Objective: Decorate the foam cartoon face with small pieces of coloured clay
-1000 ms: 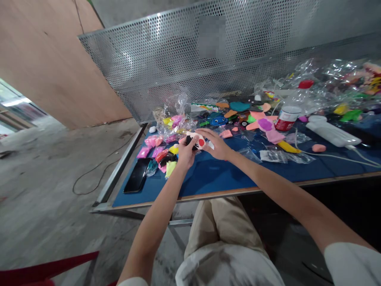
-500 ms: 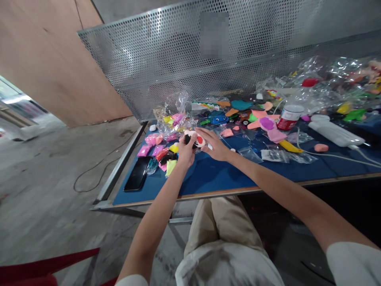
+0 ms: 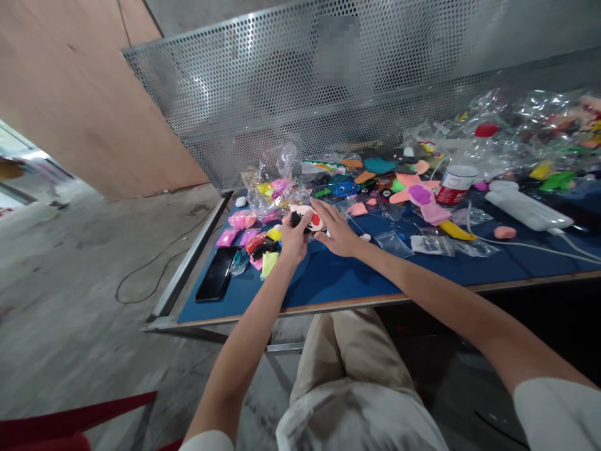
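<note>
Both hands at far-left part of blue table (image 3: 328,282), over a small clay figure (image 3: 307,218) (white/pink body, black patch, red dot). L hand (image 3: 293,238) curled round figure's near/left side, thumb up against the black patch, fingers closed on it: reads as the holding grip, keeps piece raised just above the tabletop so it can be worked w/o squashing against the mat. R hand (image 3: 335,228) comes in from the right, fingers extended and slightly spread, tips resting on figure's right/top edge; not a grasp, more a flat press or smoothing contact, palm low over table. Whether R thumb touches the figure: can't tell, hidden under the hand. Figure itself sits between the two hands, just in front of the heap of clear bags (image 3: 277,181). Small clay packets (image 3: 248,235) (pink, magenta, yellow, red, black) lie just left of L hand, w/in easy reach, prob. kept there as colour stock. Black phone (image 3: 216,274) flat nr table's left edge, apart from the clay. Finished/half-done flat shapes (image 3: 375,175) spread further back toward the perforated metal panel (image 3: 282,81). White tub w/ red label (image 3: 454,185) and white power strip (image 3: 528,210) stand well to the right, clear of the work spot.
</note>
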Demonstrator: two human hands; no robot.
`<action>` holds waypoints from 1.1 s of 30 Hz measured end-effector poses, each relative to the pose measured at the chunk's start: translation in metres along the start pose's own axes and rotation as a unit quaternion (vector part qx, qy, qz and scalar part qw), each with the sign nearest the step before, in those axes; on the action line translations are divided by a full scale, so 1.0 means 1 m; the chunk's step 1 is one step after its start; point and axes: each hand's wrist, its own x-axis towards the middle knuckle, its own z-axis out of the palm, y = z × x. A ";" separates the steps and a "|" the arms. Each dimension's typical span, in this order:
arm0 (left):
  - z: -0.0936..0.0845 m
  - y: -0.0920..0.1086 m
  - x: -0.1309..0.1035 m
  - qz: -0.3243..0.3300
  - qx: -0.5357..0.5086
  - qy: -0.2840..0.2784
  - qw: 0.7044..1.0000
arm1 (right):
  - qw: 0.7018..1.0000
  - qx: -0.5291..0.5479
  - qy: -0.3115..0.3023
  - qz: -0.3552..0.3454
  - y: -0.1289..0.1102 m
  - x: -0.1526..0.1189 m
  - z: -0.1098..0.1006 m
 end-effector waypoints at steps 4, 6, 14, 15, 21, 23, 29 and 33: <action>0.001 0.001 0.000 -0.010 -0.007 0.012 1.000 | 1.000 0.002 0.002 0.001 -0.001 -0.001 0.005; 0.001 0.001 0.000 -0.012 -0.001 0.014 1.000 | 1.000 0.006 0.001 -0.001 -0.001 0.000 0.006; 0.000 -0.001 0.002 0.001 0.024 0.009 1.000 | 0.999 0.044 0.024 -0.001 -0.004 0.004 -0.001; -0.001 -0.001 0.002 0.004 0.024 0.006 1.000 | 0.998 0.053 0.023 0.000 -0.005 0.004 -0.001; -0.006 -0.007 0.006 0.046 0.036 -0.017 0.998 | 0.964 0.213 0.093 0.133 -0.005 0.011 -0.005; -0.008 -0.009 0.008 0.065 0.056 -0.013 0.996 | 0.945 0.253 0.109 0.175 -0.004 0.013 -0.006; -0.012 -0.004 0.007 0.107 0.169 -0.011 0.980 | 0.922 0.294 0.136 0.211 -0.004 0.016 -0.010; -0.017 0.003 0.007 0.156 0.258 -0.037 0.953 | 0.923 0.309 0.101 0.204 -0.001 0.017 -0.016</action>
